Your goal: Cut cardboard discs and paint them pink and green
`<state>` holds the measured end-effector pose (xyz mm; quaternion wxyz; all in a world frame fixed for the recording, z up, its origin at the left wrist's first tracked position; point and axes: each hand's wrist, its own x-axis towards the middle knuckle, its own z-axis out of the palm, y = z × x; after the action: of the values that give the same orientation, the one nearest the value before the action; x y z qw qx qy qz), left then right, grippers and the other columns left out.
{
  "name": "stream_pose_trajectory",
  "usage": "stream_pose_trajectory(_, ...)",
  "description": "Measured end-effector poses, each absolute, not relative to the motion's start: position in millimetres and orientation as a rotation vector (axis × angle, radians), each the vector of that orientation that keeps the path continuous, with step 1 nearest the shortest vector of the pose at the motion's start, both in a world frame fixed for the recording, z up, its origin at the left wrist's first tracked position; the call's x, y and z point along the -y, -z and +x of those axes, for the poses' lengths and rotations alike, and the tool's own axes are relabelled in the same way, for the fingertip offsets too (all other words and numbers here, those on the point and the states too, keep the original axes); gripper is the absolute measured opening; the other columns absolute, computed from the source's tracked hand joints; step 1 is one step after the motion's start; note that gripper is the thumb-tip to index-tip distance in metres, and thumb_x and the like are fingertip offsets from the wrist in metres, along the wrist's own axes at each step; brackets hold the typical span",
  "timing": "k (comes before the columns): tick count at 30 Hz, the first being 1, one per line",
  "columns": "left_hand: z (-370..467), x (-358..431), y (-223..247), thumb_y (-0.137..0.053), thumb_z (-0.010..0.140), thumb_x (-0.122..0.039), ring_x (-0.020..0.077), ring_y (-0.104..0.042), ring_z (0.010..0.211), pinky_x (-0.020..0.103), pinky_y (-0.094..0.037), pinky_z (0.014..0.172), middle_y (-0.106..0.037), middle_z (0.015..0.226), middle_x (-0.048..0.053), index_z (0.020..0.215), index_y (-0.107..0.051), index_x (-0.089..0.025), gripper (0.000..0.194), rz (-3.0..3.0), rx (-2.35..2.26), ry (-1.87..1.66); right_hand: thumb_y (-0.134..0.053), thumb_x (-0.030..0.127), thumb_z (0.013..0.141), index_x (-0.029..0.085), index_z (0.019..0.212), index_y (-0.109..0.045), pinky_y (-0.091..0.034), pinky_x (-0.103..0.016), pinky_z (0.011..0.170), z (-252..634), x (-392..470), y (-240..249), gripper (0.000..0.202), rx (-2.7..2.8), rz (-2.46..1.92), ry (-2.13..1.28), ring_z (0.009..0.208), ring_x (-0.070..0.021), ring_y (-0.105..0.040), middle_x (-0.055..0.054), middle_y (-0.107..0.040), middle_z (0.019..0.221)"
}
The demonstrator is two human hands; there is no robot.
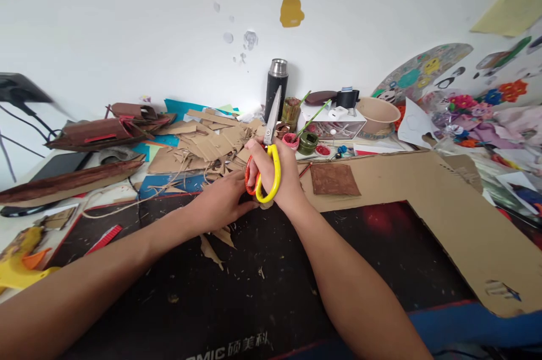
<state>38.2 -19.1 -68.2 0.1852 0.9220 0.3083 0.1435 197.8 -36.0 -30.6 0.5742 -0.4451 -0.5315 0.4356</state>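
A pair of scissors (273, 123) with one red and one yellow handle loop is in my right hand (283, 171), its blades together and pointing up and away. My left hand (220, 202) lies low over the dark mat (262, 303), its thumb apart from the stretched fingers. Those fingertips are partly hidden behind the scissor handles. By the left thumb tip is a small cardboard scrap (266, 205). Torn cardboard scraps (212, 250) lie under and in front of the left hand. Just beyond both hands rises a heap of cut cardboard strips (207, 143).
A large cut cardboard sheet (449, 207) with a brown-painted square (334, 179) covers the right. Behind stand a black flask (277, 80), paint jars (308, 143) and a beige bowl (379, 114). Brown cardboard pieces (71, 182) and a yellow tool (23, 270) lie left.
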Motion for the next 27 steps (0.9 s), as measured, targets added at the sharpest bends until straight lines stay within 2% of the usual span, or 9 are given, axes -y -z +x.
stream_pose_trajectory(4, 28.2, 16.9, 61.3, -0.063, 0.094, -0.025, 0.0292, -0.067, 0.113, 0.043, -0.055, 0.102, -0.07, 0.121, 0.01, 0.115, -0.066, -0.022, 0.021, 2.541, -0.774, -0.411, -0.06, 0.054, 0.101, 0.023, 0.094, -0.057, -0.043, -0.019, 0.037, 197.9, 36.7, 30.8, 0.032, 1.242, -1.01, -1.025, 0.034, -0.0116, -0.056, 0.01, -0.055, 0.045)
stream_pose_trajectory(7, 24.8, 10.1, 58.0, -0.053, 0.095, -0.021, 0.0259, -0.068, 0.102, 0.04, -0.055, 0.093, -0.071, 0.11, 0.007, 0.107, -0.066, -0.021, 0.018, 2.516, -0.805, -0.478, -0.061, 0.056, 0.1, 0.023, 0.093, -0.056, -0.043, -0.02, 0.037, 197.5, 37.0, 31.6, 0.034, 1.243, -1.001, -1.015, 0.035, -0.012, -0.056, 0.01, -0.055, 0.045)
stream_pose_trajectory(10, 27.9, 5.3, 58.8, -0.052, 0.093, -0.02, 0.0251, -0.067, 0.095, 0.039, -0.056, 0.088, -0.07, 0.103, 0.007, 0.1, -0.067, -0.021, 0.016, 2.552, -0.856, -0.489, -0.061, 0.057, 0.099, 0.024, 0.092, -0.056, -0.043, -0.02, 0.037, 197.2, 36.5, 33.2, 0.035, 1.249, -1.0, -1.016, 0.034, -0.0121, -0.055, 0.01, -0.054, 0.044)
stream_pose_trajectory(16, 37.9, 5.0, 68.1, -0.05, 0.099, -0.023, 0.0287, -0.065, 0.108, 0.044, -0.056, 0.096, -0.068, 0.113, 0.011, 0.104, -0.068, -0.021, 0.019, 2.625, -0.757, -0.502, -0.059, 0.059, 0.1, 0.024, 0.089, -0.055, -0.044, -0.02, 0.037, 198.1, 34.9, 34.2, 0.037, 1.249, -1.024, -1.028, 0.034, -0.0122, -0.056, 0.01, -0.055, 0.044)
stream_pose_trajectory(27, 34.2, 7.4, 64.9, -0.054, 0.098, -0.021, 0.0278, -0.066, 0.108, 0.044, -0.056, 0.099, -0.069, 0.113, 0.01, 0.104, -0.066, -0.022, 0.014, 2.626, -0.736, -0.475, -0.061, 0.063, 0.097, 0.024, 0.09, -0.057, -0.044, -0.02, 0.036, 197.4, 35.9, 35.2, 0.04, 1.271, -0.979, -0.993, 0.034, -0.0128, -0.056, 0.01, -0.055, 0.044)
